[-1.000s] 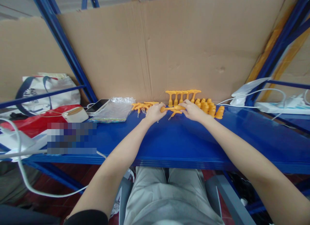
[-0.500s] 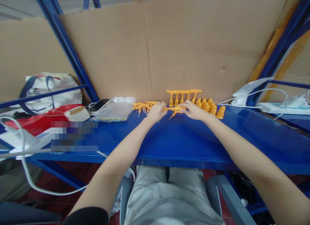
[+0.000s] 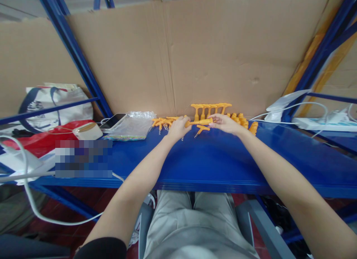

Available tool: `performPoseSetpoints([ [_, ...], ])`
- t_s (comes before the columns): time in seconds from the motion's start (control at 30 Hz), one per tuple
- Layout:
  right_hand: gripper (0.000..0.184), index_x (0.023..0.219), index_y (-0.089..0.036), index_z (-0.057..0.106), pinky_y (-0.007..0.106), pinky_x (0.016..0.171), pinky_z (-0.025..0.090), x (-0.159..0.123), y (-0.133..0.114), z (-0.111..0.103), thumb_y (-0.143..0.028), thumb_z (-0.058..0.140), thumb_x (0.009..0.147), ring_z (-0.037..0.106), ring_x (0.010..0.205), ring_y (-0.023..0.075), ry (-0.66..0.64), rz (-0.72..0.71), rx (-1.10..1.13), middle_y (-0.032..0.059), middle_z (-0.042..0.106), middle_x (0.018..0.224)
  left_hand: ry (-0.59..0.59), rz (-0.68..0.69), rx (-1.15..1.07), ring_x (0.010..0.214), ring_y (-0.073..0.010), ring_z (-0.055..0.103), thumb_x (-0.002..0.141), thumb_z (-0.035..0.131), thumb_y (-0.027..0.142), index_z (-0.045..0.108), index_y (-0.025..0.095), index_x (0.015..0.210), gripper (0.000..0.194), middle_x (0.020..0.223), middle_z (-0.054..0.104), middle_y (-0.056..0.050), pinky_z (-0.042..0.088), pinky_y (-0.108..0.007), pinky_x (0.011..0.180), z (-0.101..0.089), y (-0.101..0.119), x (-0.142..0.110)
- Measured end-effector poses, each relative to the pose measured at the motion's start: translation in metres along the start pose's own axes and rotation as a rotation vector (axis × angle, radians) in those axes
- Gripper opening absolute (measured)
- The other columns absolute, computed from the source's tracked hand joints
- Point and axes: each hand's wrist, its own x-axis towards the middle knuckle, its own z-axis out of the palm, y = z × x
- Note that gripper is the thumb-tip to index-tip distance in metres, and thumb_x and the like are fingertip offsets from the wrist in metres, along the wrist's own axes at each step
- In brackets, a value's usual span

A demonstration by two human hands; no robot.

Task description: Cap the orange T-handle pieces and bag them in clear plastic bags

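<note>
Between my two hands lies a yellow plastic corkscrew [image 3: 200, 122], held level just above the blue table. My left hand [image 3: 179, 127] is closed around its left end, and my right hand [image 3: 224, 124] pinches the right end with the fingertips. A loose T-handled corkscrew [image 3: 202, 128] with a metal spiral rests on the table just below it. Left of my left hand is a pile of similar T-handled corkscrews [image 3: 160, 122], partly hidden by that hand. Behind, a row of upright yellow corkscrews [image 3: 206, 111] stands against the cardboard.
Several yellow bell-shaped sleeves [image 3: 240, 120] stand behind my right hand. Clear plastic bags [image 3: 134, 126] and a phone [image 3: 114, 121] lie to the left, beside a red bag [image 3: 36, 140]. A cardboard sheet [image 3: 217, 51] walls the back. A white power strip [image 3: 329, 125] is at right.
My right hand has shifted slightly right and up, showing more of the yellow corkscrew between the hands. My left hand stays nearly in place.
</note>
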Motion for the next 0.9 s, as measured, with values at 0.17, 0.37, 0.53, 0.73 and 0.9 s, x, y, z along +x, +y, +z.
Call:
performPoseSetpoints([
  [0.17, 0.027, 0.085, -0.018, 0.061, 0.039, 0.083, 0.059, -0.005, -0.013, 0.007, -0.042, 0.054, 0.096, 0.072, 0.075, 0.0197, -0.022, 0.189, 0.133, 0.0095, 0.072, 0.08, 0.004, 0.001, -0.031, 0.098, -0.0234, 0.065, 0.086, 0.059, 0.023, 0.065, 0.018, 0.106, 0.022, 0.1, 0.067, -0.008, 0.049, -0.032, 0.085, -0.002, 0.001, -0.001],
  [0.37, 0.027, 0.121, -0.019, 0.05, 0.032, 0.071, 0.059, -0.008, -0.019, 0.008, -0.03, 0.053, 0.097, 0.071, 0.066, 0.0163, -0.038, 0.223, 0.17, 0.0051, 0.072, 0.081, -0.001, -0.02, -0.009, 0.097, -0.0236, 0.065, 0.086, 0.06, 0.024, 0.065, 0.019, 0.104, 0.02, 0.1, 0.067, -0.008, 0.049, -0.032, 0.083, 0.0, -0.003, 0.0],
  [0.53, 0.034, 0.122, -0.021, 0.046, 0.031, 0.069, 0.058, -0.011, -0.021, -0.001, -0.022, 0.061, 0.092, 0.071, 0.066, 0.0152, -0.105, 0.186, 0.167, 0.0027, 0.073, 0.085, 0.027, 0.012, -0.013, 0.093, -0.023, 0.065, 0.086, 0.062, 0.028, 0.064, 0.019, 0.1, 0.017, 0.096, 0.068, -0.007, 0.049, -0.032, 0.082, 0.002, -0.006, 0.0],
  [0.73, 0.028, 0.091, -0.02, 0.052, 0.029, 0.062, 0.055, -0.009, -0.021, 0.004, -0.046, 0.047, 0.099, 0.068, 0.058, 0.0157, -0.07, 0.215, 0.104, 0.0075, 0.073, 0.074, 0.061, 0.061, -0.066, 0.095, -0.0212, 0.065, 0.087, 0.063, 0.03, 0.063, 0.019, 0.1, 0.017, 0.096, 0.068, -0.006, 0.048, -0.031, 0.085, 0.002, -0.005, -0.001],
  [0.9, 0.04, 0.09, -0.018, 0.056, 0.029, 0.06, 0.054, -0.007, -0.018, 0.011, -0.055, 0.043, 0.097, 0.067, 0.055, 0.0165, -0.016, 0.261, 0.08, 0.0094, 0.073, 0.073, 0.064, 0.082, -0.083, 0.094, -0.0204, 0.064, 0.088, 0.063, 0.031, 0.063, 0.018, 0.099, 0.017, 0.096, 0.067, -0.006, 0.048, -0.031, 0.085, 0.003, -0.008, -0.001],
])
